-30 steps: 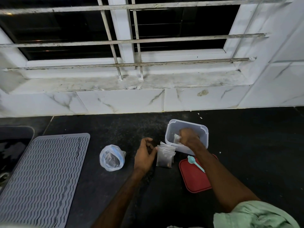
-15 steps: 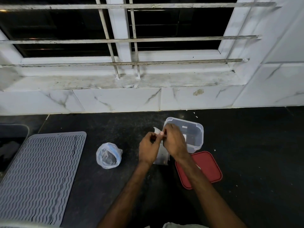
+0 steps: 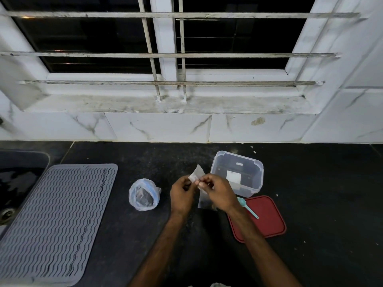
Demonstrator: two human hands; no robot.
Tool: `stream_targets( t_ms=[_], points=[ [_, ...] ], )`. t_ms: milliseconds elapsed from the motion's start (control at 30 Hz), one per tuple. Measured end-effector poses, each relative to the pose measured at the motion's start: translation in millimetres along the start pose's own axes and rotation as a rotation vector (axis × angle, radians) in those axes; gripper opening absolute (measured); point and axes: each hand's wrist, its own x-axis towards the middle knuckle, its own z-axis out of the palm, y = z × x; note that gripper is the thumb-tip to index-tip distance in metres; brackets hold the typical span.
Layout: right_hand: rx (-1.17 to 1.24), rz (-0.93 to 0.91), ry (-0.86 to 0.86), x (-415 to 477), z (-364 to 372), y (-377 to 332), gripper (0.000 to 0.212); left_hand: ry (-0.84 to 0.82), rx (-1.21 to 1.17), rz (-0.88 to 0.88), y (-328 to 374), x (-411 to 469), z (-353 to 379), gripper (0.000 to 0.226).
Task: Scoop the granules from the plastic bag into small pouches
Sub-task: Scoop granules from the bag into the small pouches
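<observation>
A small clear pouch (image 3: 197,172) is pinched at its top edge between my left hand (image 3: 182,193) and my right hand (image 3: 217,192), held just above the black counter. Below my right hand stand filled pouches (image 3: 204,201) with dark granules in them, partly hidden. The rolled-down plastic bag (image 3: 144,194) of dark granules sits on the counter to the left of my left hand. A teal spoon (image 3: 247,207) lies on the red lid (image 3: 267,220) to the right.
A clear plastic container (image 3: 238,172) stands open behind my right hand, with a white slip inside. A grey ribbed drying mat (image 3: 51,220) covers the counter at the left, beside a sink (image 3: 12,183). A tiled wall and barred window rise behind.
My right hand came out of the container with a small pouch and met my left hand. Both hands now hold that pouch at its top, slightly lower and further apart than before.
</observation>
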Motion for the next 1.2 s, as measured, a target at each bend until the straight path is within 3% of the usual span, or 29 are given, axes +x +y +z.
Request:
stream_targets(
  t_ms=[133, 400, 533, 800, 933, 1033, 1200],
  points=[
    [0.029, 0.073, 0.081, -1, 0, 0, 0.014, 0.038, -0.092, 0.000, 3, -2, 0, 0.025],
    [0.112, 0.085, 0.019, -9, 7, -8, 0.006, 0.040, -0.018, -0.072, -7, -3, 1, 0.009],
    [0.116, 0.113, 0.010, -11, 6, -10, 0.006, -0.046, -0.093, -0.090, -3, -9, 0, 0.027],
    [0.096, 0.179, -0.028, -9, 2, -2, 0.005, -0.097, -0.211, -0.113, 4, -15, 0, 0.014],
    [-0.029, 0.188, -0.037, -11, 2, -6, 0.004, -0.038, -0.031, -0.086, -3, -12, -2, 0.011],
    [-0.323, 0.062, 0.068, -12, -1, -11, 0.009, 0.045, 0.221, -0.030, -4, -8, -8, 0.008],
    [-0.527, -0.010, 0.111, -12, -4, -26, 0.021, -0.012, 0.485, 0.043, 0, -9, -11, 0.010]
  ],
)
